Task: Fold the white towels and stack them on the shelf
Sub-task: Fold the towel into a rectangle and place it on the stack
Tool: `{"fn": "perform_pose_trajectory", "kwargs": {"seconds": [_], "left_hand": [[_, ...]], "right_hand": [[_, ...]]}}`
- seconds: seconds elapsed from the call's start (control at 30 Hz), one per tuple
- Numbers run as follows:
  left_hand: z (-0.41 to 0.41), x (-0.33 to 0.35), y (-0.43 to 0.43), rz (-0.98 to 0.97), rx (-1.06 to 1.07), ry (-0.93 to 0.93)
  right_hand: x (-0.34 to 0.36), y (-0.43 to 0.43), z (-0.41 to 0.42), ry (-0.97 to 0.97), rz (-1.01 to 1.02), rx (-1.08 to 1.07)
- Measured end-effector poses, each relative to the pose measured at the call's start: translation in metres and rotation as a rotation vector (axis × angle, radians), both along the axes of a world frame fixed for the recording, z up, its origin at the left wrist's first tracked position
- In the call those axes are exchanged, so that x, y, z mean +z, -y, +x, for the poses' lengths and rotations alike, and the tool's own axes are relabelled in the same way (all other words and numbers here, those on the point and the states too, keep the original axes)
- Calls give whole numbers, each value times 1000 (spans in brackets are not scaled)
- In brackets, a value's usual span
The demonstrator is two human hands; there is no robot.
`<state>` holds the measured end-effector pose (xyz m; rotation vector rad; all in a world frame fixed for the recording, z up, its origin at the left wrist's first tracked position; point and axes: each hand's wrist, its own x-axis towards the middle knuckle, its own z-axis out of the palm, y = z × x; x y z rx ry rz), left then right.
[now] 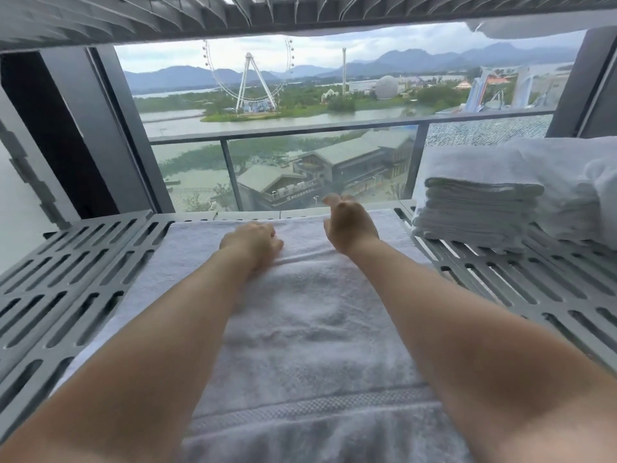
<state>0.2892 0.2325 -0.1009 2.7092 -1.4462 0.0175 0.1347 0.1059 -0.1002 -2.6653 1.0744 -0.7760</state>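
Both bare arms reach forward over a grey slotted metal shelf (83, 262), with a white towel (300, 329) laid flat along the middle of it. The towel runs from the near edge of the shelf almost to the far edge, and a woven band crosses it near the bottom of the view.

The left hand (252, 242) lies knuckles-up on the towel near its far end, the fingers (272, 243) curled down and pressed together into the cloth — whether they pinch a fold underneath I cannot tell. The right hand (347, 225) is raised just above the far end of the towel, turned on edge, its fingers (334, 200) loosely spread and slightly bent, holding nothing.

To the right, on the same shelf, sits a stack of folded white towels (474, 212), folded edges facing the hands and well apart from the flat towel. Behind and beside that stack there is more white cloth (567, 182), bulkier and less neatly folded — how many pieces I cannot tell.

Overhead, the slatted underside of an upper shelf (200, 15) closes off the top of the view. Beyond the shelf stands a large window (334, 95) with a glass balcony railing (283, 133), looking out on water, a Ferris wheel (248, 71) and hills.
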Motion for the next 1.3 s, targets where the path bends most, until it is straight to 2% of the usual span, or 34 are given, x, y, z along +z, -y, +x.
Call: {"fn": "perform_pose_trajectory", "kwargs": {"seconds": [0.07, 0.27, 0.37, 0.5, 0.67, 0.87, 1.1, 1.3], "left_hand": [[9, 0, 4, 1, 0, 11], [37, -1, 17, 12, -18, 51], [49, -5, 24, -16, -14, 108], [58, -11, 29, -107, -22, 75], [62, -12, 25, -225, -52, 189], [64, -10, 3, -351, -55, 179], [44, 0, -22, -472, -56, 412], [16, 10, -63, -543, -99, 391]], "right_hand": [[-1, 5, 12, 35, 31, 7], [-9, 19, 41, -206, 89, -21], [-13, 29, 49, -279, 81, -46], [-17, 39, 53, -342, 43, -91], [-17, 36, 52, -296, 9, -164], [-8, 21, 35, -105, -17, -192], [2, -12, 4, -18, -189, -242], [11, -48, -29, -8, -267, -241]]}}
